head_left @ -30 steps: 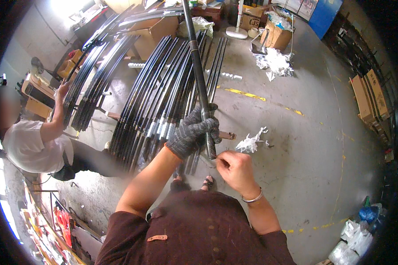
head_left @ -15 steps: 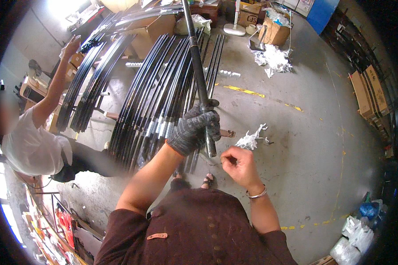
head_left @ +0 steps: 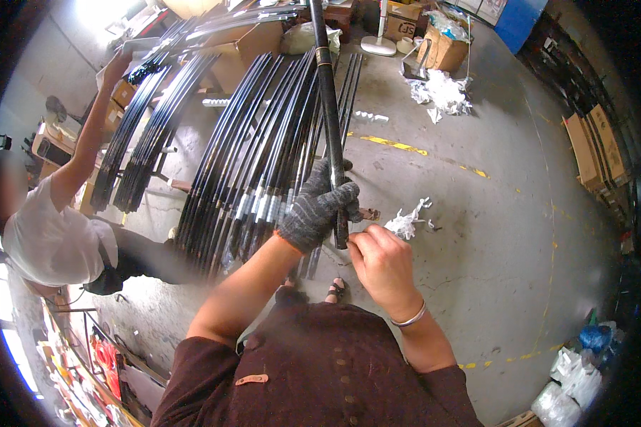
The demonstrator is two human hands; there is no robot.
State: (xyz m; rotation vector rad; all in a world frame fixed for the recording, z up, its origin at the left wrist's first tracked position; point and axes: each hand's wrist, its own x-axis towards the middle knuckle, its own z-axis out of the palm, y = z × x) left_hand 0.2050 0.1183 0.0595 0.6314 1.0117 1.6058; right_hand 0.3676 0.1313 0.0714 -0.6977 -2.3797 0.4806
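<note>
A long black pole [head_left: 327, 99] runs from the top edge down to just above my feet, leaning slightly. My left hand [head_left: 320, 206], in a dark grey knit glove with an orange cuff, is wrapped round it near its lower end. Bare and with a bracelet at the wrist, my right hand [head_left: 379, 256] is closed in a pinch right beside that lower end. Its fingertips appear to touch the pole's side; what they pinch, if anything, is too small to make out.
Several black poles [head_left: 228, 156] lie side by side on supports ahead, with further bundles [head_left: 139, 156] to the left. A co-worker in a white shirt [head_left: 57, 228] reaches out at left. White scraps [head_left: 406, 220] lie on the floor, and cardboard boxes [head_left: 598, 149] stand far right.
My right hand has moved up and left to the pole's lower end. The pole has tilted more upright, shifting slightly right with my left hand. The co-worker's raised hand moved a little.
</note>
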